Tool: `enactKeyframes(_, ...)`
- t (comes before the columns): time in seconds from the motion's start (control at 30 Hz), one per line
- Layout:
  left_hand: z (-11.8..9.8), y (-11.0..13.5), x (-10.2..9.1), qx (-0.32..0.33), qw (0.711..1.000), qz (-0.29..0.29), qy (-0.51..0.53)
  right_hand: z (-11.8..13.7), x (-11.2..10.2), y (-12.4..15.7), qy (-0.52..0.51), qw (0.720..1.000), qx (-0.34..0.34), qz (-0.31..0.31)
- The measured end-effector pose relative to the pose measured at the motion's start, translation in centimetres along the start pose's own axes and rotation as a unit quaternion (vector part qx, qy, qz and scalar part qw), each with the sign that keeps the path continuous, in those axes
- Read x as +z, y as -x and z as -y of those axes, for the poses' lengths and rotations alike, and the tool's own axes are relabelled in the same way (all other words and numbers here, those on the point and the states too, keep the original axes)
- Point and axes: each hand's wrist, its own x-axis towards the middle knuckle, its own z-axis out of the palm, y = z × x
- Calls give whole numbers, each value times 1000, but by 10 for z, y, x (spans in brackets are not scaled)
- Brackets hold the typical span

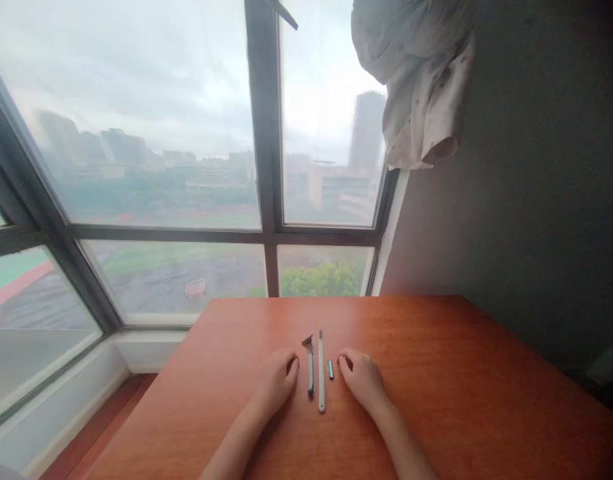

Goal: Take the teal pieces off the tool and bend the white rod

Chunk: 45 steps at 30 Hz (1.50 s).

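On the reddish wooden table [466, 400] lie three small items between my hands. A dark razor-like tool [310, 367] with a small head at its far end lies lengthwise. Beside it on the right is a long thin white strip [321, 371]. A short dark small piece [330, 369] lies right of the strip. My left hand [275, 383] rests on the table just left of the dark tool, fingers curled loosely, holding nothing. My right hand [362, 379] rests right of the small piece, fingers curled under, not gripping anything visible.
A large window [266, 167] with dark frames stands beyond the table's far edge. A pale bunched curtain [416, 80] hangs at upper right, next to a dark wall [536, 200]. The table's left edge drops to a low white sill [61, 407].
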Motion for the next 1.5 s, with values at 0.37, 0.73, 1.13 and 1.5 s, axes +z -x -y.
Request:
enactKeyframes(0.37, 5, 0, 4, 9, 1000, -3, 9, 4, -4, 1, -7, 1000, -2, -1)
enactKeyframes(0.73, 4, 0, 2, 11, 1000, -3, 9, 4, -4, 1, 2, 1000, -6, 2)
enactKeyframes(1.13, 3, 0, 2, 16, 1000, -3, 7, 3, -2, 0, -2, 1000, -12, 2)
enactKeyframes(1.5, 2, 0, 2, 6, 1000, 0, 8, 4, -4, 1, 11, 1000, 0, 13)
